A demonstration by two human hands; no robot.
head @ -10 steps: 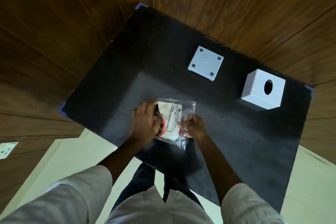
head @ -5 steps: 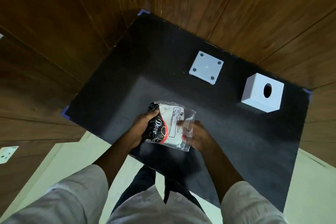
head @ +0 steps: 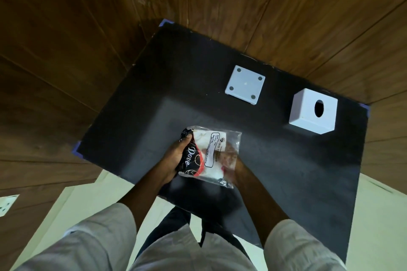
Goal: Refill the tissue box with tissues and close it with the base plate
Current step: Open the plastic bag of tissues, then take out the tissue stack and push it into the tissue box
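Note:
A clear plastic tissue pack (head: 209,156) with black, red and white print is held above the near middle of the black mat (head: 154,116). My left hand (head: 174,158) grips its left side. My right hand (head: 233,160) holds its right side from underneath, mostly hidden behind the plastic. The white cube tissue box (head: 312,112) stands at the far right of the mat, its oval opening facing up. The white square base plate (head: 245,84) with four dark round feet lies flat to the left of the box, apart from it.
The mat covers a table that stands against dark wood panel walls (head: 88,28). A pale floor (head: 378,226) shows past the near edge, with a white wall socket (head: 6,203) at the far left. My legs and sleeves fill the bottom.
Both hands have lifted the tissue pack and turned it, so its black printed side now shows. My left hand moved from on top of the pack to its left side.

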